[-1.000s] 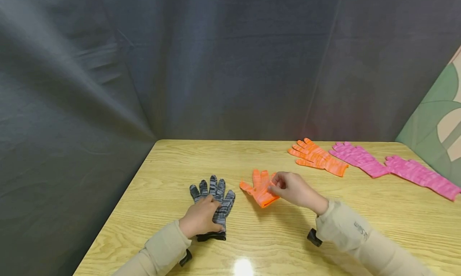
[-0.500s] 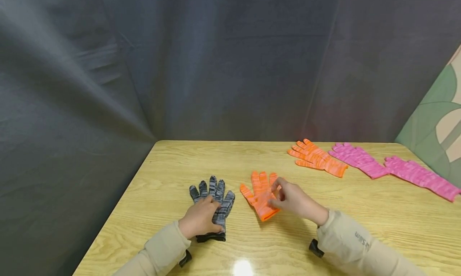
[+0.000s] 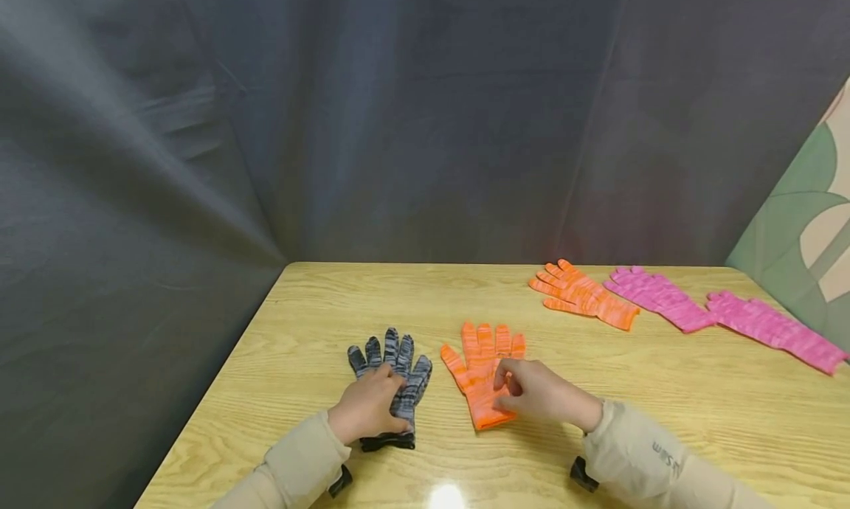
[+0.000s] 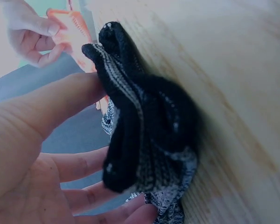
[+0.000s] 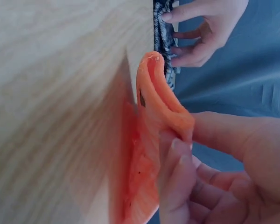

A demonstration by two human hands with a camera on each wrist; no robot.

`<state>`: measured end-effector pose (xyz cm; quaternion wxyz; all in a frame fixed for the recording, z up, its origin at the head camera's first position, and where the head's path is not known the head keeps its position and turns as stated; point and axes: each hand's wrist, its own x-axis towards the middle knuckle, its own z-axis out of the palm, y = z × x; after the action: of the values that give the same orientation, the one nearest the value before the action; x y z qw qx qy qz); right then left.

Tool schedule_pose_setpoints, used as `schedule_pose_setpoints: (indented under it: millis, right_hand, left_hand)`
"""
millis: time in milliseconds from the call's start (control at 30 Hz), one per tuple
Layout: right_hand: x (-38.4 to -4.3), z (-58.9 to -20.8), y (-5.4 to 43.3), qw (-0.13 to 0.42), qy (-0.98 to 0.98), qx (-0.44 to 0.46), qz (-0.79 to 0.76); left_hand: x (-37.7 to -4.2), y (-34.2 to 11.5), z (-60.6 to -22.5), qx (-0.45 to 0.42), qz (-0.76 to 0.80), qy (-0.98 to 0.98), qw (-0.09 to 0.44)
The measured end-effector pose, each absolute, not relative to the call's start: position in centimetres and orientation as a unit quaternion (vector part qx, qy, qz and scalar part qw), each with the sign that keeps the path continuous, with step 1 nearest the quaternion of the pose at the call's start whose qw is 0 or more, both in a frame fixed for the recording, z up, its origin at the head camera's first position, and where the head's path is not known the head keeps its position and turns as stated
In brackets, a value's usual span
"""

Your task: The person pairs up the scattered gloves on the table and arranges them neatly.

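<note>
A black-and-grey knit glove lies on the table in the head view, fingers pointing away. My left hand rests on it with spread fingers; the left wrist view shows the thumb touching its black cuff. To the right is an orange knit glove, palm area partly covered by my right hand. That hand pinches the glove's side near the cuff between thumb and fingers. In the right wrist view, the orange cuff stands raised off the wood.
Farther back on the right lie another orange glove and two pink gloves in a row on the wooden table. A dark curtain hangs behind, and a patterned cloth at the right.
My right hand has brought the orange glove's cuff toward me and lower, so the glove now stretches out flatter with its fingers pointing away. The left hand stays on the grey glove.
</note>
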<state>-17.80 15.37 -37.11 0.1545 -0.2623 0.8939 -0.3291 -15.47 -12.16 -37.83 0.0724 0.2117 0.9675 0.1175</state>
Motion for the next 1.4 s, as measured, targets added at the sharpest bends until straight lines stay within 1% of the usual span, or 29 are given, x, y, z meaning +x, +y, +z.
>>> schedule_pose_setpoints:
  millis: [367,533,833,1200,1400]
  right_hand:
    - [-17.1,-37.7,15.3,0.183,0.885,-0.266,-0.334]
    - [-16.9,-37.8,15.1,0.177,0.889,-0.264,-0.33]
    - [-16.6,-38.2,14.9,0.17,0.896,-0.26,-0.318]
    - [-16.6,-38.7,15.2,0.181,0.884,-0.277,-0.33]
    - [-16.5,-38.9,15.1,0.188,0.885,-0.271,-0.33]
  left_hand:
    - [-15.6,-12.2,-37.9,0.208,0.12,0.968,0.077]
    - [-15.5,-12.3,-37.8,0.212,0.121,0.967,0.07]
    - [-15.5,-12.3,-37.7,0.209,0.12,0.968,0.074]
    - [-15.6,-12.2,-37.8,0.21,0.116,0.968,0.072]
    - [-15.6,-12.2,-37.9,0.212,0.12,0.967,0.078]
